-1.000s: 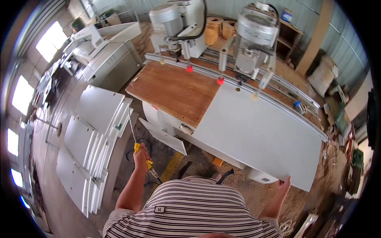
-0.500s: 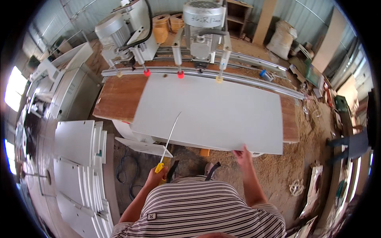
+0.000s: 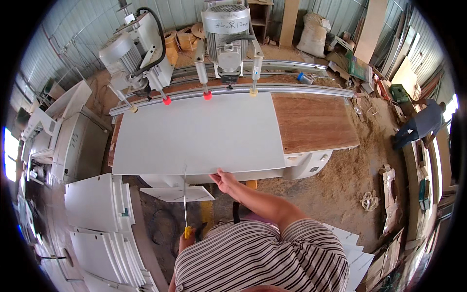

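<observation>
A large white panel (image 3: 202, 131) lies on the brown wooden bed of a boring machine, its far edge by the metal rail. My right hand (image 3: 225, 180) grips the panel's near edge, thumb on top and fingers closed beneath. My left hand (image 3: 186, 239), low on the left, wraps round the yellow handle of an air blow gun (image 3: 185, 204). Its long thin metal nozzle points away from me, and the bent tip reaches over the panel's near edge. Part of the left hand is hidden by the handle and my striped shirt.
Two grey drill motors (image 3: 225, 29) stand behind the panel, with red-tipped (image 3: 207, 95) and yellow-tipped rods at its far edge. Stacked white panels (image 3: 95, 202) stand at left. Another panel (image 3: 177, 193) leans below the machine. A person (image 3: 421, 124) bends at far right.
The panel has slid left along the machine bed, uncovering brown wood on the right. My right hand has moved left with it. The view has turned to the right; the blow gun stays held.
</observation>
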A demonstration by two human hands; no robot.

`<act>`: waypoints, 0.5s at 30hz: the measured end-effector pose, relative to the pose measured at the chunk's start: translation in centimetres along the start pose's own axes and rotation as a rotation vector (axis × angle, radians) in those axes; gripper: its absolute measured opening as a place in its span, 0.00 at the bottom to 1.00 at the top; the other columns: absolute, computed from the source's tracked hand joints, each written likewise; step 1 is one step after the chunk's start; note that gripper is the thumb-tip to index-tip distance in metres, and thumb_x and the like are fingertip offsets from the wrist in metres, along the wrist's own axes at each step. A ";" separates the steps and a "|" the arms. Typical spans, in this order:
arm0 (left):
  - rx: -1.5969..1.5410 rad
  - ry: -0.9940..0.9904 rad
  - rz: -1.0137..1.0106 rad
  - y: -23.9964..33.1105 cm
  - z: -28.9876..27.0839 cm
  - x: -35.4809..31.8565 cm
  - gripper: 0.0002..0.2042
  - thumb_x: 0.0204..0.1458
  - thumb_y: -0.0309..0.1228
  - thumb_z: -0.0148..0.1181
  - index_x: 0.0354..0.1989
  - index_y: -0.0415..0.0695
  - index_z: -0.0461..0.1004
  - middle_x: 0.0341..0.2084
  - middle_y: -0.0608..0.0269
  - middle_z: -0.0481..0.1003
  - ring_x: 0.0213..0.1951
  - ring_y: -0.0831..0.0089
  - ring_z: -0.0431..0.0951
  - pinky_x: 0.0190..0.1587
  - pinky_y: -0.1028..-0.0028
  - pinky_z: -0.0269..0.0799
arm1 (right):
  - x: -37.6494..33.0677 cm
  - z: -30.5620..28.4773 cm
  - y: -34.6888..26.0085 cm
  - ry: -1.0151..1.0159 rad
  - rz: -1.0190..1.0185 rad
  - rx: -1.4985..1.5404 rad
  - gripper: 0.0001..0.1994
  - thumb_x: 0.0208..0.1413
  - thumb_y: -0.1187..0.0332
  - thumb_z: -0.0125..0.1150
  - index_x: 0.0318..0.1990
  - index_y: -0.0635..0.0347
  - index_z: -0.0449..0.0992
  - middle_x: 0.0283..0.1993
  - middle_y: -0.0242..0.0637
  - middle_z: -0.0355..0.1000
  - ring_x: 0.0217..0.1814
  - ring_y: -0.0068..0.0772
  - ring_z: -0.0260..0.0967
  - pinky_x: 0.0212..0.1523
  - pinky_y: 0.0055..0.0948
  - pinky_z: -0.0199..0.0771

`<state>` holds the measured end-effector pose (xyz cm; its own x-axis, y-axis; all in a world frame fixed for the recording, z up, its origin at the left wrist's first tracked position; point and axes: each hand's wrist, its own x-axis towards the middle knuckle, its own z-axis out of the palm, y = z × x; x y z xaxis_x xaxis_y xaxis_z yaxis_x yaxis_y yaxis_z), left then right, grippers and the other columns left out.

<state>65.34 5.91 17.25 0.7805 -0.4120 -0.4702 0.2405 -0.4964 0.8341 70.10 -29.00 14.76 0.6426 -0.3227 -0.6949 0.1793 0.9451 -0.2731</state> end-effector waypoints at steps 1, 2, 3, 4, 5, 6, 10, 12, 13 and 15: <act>-0.034 0.011 0.003 -1.3 -0.7 -0.1 0.12 0.56 0.37 0.56 0.36 0.40 0.74 0.22 0.66 0.72 0.26 0.77 0.71 0.30 0.75 0.67 | 0.6 1.1 1.5 0.018 0.023 -0.002 0.11 0.63 0.68 0.45 0.43 0.69 0.64 0.43 0.47 0.69 0.43 0.42 0.72 0.47 0.35 0.80; -0.067 0.021 0.007 -2.5 -1.4 -0.2 0.11 0.56 0.36 0.55 0.37 0.40 0.75 0.23 0.65 0.73 0.26 0.76 0.72 0.31 0.75 0.67 | 1.2 2.1 2.9 0.036 0.044 -0.003 0.11 0.63 0.68 0.45 0.42 0.70 0.64 0.42 0.47 0.69 0.43 0.41 0.72 0.47 0.34 0.81; 0.160 0.059 0.029 -2.2 -1.4 -0.7 0.10 0.57 0.34 0.55 0.38 0.40 0.75 0.23 0.64 0.74 0.27 0.75 0.73 0.31 0.76 0.67 | 1.8 2.8 4.1 0.024 0.051 -0.009 0.11 0.63 0.68 0.45 0.42 0.70 0.64 0.42 0.47 0.69 0.42 0.41 0.72 0.46 0.34 0.81; 0.132 0.071 0.009 -2.2 -1.7 -0.9 0.10 0.57 0.33 0.54 0.39 0.40 0.75 0.23 0.64 0.74 0.27 0.76 0.74 0.31 0.76 0.68 | 2.3 3.4 5.2 0.013 0.058 -0.013 0.11 0.63 0.68 0.46 0.41 0.70 0.64 0.41 0.47 0.69 0.42 0.41 0.72 0.46 0.34 0.81; 0.106 0.080 -0.008 -1.6 -2.0 -1.2 0.09 0.57 0.32 0.54 0.39 0.39 0.75 0.23 0.65 0.74 0.27 0.76 0.74 0.31 0.76 0.68 | 2.7 4.2 5.9 0.002 0.061 -0.015 0.11 0.63 0.68 0.46 0.41 0.70 0.64 0.41 0.46 0.69 0.42 0.41 0.72 0.46 0.33 0.81; 0.021 0.077 -0.036 -1.1 -2.2 -1.6 0.09 0.57 0.31 0.53 0.40 0.39 0.74 0.24 0.65 0.74 0.27 0.77 0.74 0.31 0.77 0.68 | 3.0 4.8 6.5 0.046 0.092 0.011 0.11 0.63 0.68 0.47 0.40 0.70 0.64 0.39 0.47 0.69 0.41 0.41 0.73 0.44 0.34 0.82; -0.407 0.011 -0.098 2.8 -3.8 -3.8 0.07 0.58 0.28 0.52 0.41 0.40 0.73 0.25 0.66 0.74 0.27 0.77 0.74 0.30 0.77 0.68 | 4.2 6.6 8.4 0.040 0.047 -0.031 0.11 0.62 0.68 0.48 0.40 0.70 0.64 0.38 0.47 0.68 0.39 0.42 0.73 0.43 0.34 0.82; -0.496 -0.002 -0.089 3.2 -4.4 -4.0 0.07 0.57 0.29 0.53 0.40 0.40 0.73 0.26 0.66 0.74 0.26 0.78 0.74 0.30 0.77 0.69 | 4.4 6.9 8.9 0.042 0.017 -0.036 0.11 0.62 0.68 0.48 0.39 0.70 0.64 0.38 0.47 0.68 0.39 0.42 0.73 0.43 0.35 0.82; -0.541 -0.009 -0.085 3.3 -4.6 -4.1 0.07 0.57 0.29 0.53 0.40 0.40 0.73 0.26 0.66 0.74 0.25 0.78 0.73 0.30 0.77 0.69 | 4.4 7.0 9.1 0.034 0.014 -0.041 0.11 0.63 0.67 0.47 0.39 0.70 0.64 0.38 0.47 0.68 0.38 0.41 0.73 0.43 0.34 0.82; -0.486 -0.017 -0.068 2.5 -5.2 -3.5 0.07 0.57 0.30 0.54 0.39 0.40 0.73 0.26 0.66 0.74 0.26 0.78 0.73 0.31 0.77 0.69 | 4.3 6.9 8.9 0.023 0.000 -0.047 0.11 0.63 0.67 0.46 0.39 0.70 0.64 0.38 0.47 0.68 0.38 0.41 0.73 0.42 0.34 0.82</act>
<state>66.20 10.11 22.52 0.7449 -0.4057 -0.5297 0.5356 -0.1100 0.8373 79.62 -21.61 13.89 0.6254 -0.3241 -0.7098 0.1433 0.9419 -0.3039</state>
